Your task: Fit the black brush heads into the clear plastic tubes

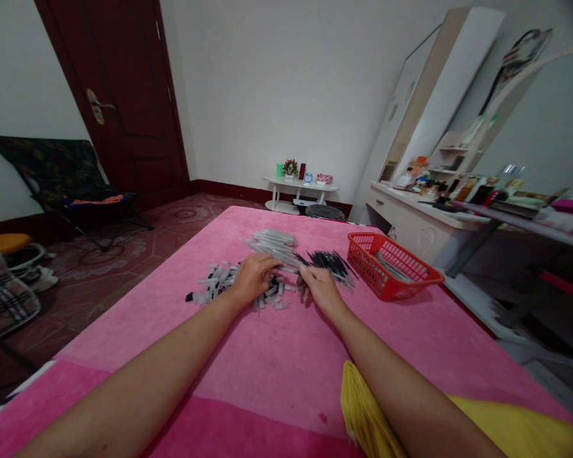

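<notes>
Black-ended rods point(333, 264) slant, dark ends apparently pointing far left.

There is one cap pile point(217, 280), one tube pile point(270, 242), one stick pile point(332, 263). One basket point(372, 272) stands near the pink cloth's point(267, 356) right edge.

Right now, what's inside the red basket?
The red basket holds some slim greyish sticks, lying roughly along its length. They cover part of its floor, and the near wall hides more, so I can't see what lies beneath them.
</notes>
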`<state>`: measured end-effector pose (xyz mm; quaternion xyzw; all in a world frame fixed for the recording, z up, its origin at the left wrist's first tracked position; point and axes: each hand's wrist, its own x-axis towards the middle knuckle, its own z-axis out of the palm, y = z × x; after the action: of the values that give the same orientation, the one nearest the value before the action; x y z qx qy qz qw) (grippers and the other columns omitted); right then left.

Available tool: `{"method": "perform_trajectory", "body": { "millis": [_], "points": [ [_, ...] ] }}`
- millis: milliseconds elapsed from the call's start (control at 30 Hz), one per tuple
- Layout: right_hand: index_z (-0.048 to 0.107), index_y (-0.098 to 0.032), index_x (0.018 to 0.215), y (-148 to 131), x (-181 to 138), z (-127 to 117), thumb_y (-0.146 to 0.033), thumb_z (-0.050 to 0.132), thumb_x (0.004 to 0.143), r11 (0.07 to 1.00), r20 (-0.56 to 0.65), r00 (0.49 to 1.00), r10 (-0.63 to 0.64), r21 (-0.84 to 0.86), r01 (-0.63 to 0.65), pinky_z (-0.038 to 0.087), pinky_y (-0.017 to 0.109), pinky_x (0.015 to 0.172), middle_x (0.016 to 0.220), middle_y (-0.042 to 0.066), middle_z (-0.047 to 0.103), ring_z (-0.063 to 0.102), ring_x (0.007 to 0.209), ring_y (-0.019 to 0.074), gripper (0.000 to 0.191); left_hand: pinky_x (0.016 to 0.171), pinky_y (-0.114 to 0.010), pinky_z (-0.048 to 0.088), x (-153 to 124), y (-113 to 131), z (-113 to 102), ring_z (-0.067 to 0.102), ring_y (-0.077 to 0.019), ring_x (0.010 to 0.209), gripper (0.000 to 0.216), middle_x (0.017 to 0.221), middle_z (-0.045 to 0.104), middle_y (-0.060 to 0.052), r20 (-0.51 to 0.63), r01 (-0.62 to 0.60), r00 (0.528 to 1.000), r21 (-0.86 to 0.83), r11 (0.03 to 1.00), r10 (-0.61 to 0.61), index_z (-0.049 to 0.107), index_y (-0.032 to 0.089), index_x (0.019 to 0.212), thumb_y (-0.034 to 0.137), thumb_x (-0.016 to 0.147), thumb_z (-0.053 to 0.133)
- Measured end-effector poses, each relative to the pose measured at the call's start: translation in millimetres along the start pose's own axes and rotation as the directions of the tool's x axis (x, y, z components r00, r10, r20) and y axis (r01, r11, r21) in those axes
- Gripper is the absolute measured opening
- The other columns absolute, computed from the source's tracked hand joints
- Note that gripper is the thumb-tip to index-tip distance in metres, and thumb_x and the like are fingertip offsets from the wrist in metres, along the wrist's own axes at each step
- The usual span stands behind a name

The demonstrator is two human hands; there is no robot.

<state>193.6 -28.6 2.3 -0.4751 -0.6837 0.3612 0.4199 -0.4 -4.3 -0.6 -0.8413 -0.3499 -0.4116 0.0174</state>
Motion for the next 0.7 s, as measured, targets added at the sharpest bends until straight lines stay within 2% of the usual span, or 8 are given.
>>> {"method": "perform_trajectory", "body": {
  "millis": [100, 200, 267, 333, 400, 467, 567, 700],
  "points": [
    [0.061, -0.015, 0.068, -3, -3, 3, -0.045, 0.054, 0.081, 0.977, 0.101, 0.989, -0.105, -0.176, 0.122, 0.038, 0.02, 0.045, 0.055, 0.0, 0.059, 0.053, 0.046, 0.0109, 0.033, 0.079, -0.031, 0.047, 0, -2, 0, 0.061, -0.0182, 0.087, 0.022, 0.09, 0.067, -0.006, -0.113, 0.05, 0.992, -0.053, 0.997, -0.056, 0.064, 0.019, 0.094, 0.01, 0.081, 0.049],
    [0.067, -0.017, 0.077, -10, -10, 7, -0.029, 0.074, 0.065, 0.868, 0.282, 0.932, -0.227, -0.376, 0.325, 0.039, 0.021, 0.057, 0.071, 0.0, 0.065, 0.057, 0.062, 0.0124, 0.018, 0.08, -0.031, 0.048, 2, -2, -1, 0.063, -0.0175, 0.088, 0.02, 0.091, 0.067, -0.006, -0.256, 0.137, 0.947, -0.226, 0.965, -0.194, 0.059, 0.018, 0.095, 0.01, 0.081, 0.049],
    [0.068, -0.02, 0.082, -15, -15, 10, -0.022, 0.077, 0.062, 0.803, 0.388, 0.885, -0.258, -0.423, 0.42, 0.04, 0.023, 0.063, 0.08, 0.0, 0.067, 0.059, 0.071, 0.014, 0.022, 0.081, -0.031, 0.05, 6, -1, -1, 0.065, -0.017, 0.087, 0.018, 0.09, 0.067, -0.005, -0.297, 0.181, 0.901, -0.408, 0.895, -0.317, 0.055, 0.018, 0.096, 0.011, 0.08, 0.049],
    [0.069, -0.021, 0.085, -20, -18, 12, -0.019, 0.074, 0.066, 0.778, 0.419, 0.86, -0.291, -0.419, 0.468, 0.041, 0.024, 0.069, 0.086, 0.002, 0.068, 0.06, 0.079, 0.0157, 0.02, 0.082, -0.032, 0.051, 10, 1, -1, 0.066, -0.0172, 0.086, 0.014, 0.088, 0.068, -0.005, -0.295, 0.197, 0.853, -0.583, 0.788, -0.431, 0.05, 0.018, 0.092, 0.013, 0.079, 0.052],
    [0.069, -0.021, 0.091, -23, -17, 11, -0.017, 0.066, 0.072, 0.807, 0.357, 0.873, -0.332, -0.371, 0.459, 0.043, 0.026, 0.073, 0.09, 0.003, 0.068, 0.06, 0.083, 0.0169, 0.019, 0.082, -0.034, 0.052, 14, 2, -1, 0.067, -0.0176, 0.085, 0.014, 0.086, 0.068, -0.005, -0.27, 0.194, 0.804, -0.723, 0.663, -0.53, 0.047, 0.018, 0.088, 0.016, 0.077, 0.055],
    [0.068, -0.02, 0.098, -23, -12, 10, -0.017, 0.057, 0.077, 0.887, 0.203, 0.923, -0.327, -0.272, 0.374, 0.046, 0.028, 0.071, 0.09, 0.004, 0.068, 0.061, 0.079, 0.0166, 0.023, 0.08, -0.036, 0.053, 17, 2, -1, 0.067, -0.0177, 0.082, 0.02, 0.084, 0.067, -0.003, -0.224, 0.186, 0.756, -0.827, 0.53, -0.615, 0.045, 0.018, 0.087, 0.018, 0.074, 0.059],
    [0.064, -0.016, 0.102, -16, -3, 5, -0.026, 0.053, 0.079, 0.991, -0.04, 0.991, -0.127, 0.039, 0.128, 0.05, 0.028, 0.057, 0.077, 0.004, 0.067, 0.061, 0.062, 0.0151, 0.027, 0.074, -0.035, 0.055, 18, 1, -1, 0.068, -0.0177, 0.08, 0.027, 0.084, 0.067, -0.002, -0.134, 0.197, 0.696, -0.909, 0.367, -0.705, 0.045, 0.018, 0.09, 0.022, 0.071, 0.064],
    [0.06, -0.015, 0.085, -7, 3, -1, -0.036, 0.068, 0.067, 0.911, -0.161, 0.98, 0.118, 0.411, -0.042, 0.052, 0.024, 0.051, 0.066, 0.001, 0.064, 0.063, 0.057, 0.0139, 0.03, 0.069, -0.029, 0.056, 17, 2, 0, 0.068, -0.0175, 0.08, 0.036, 0.086, 0.067, -0.003, -0.024, 0.229, 0.659, -0.946, 0.23, -0.752, 0.047, 0.017, 0.094, 0.024, 0.066, 0.07]
  ]
}}
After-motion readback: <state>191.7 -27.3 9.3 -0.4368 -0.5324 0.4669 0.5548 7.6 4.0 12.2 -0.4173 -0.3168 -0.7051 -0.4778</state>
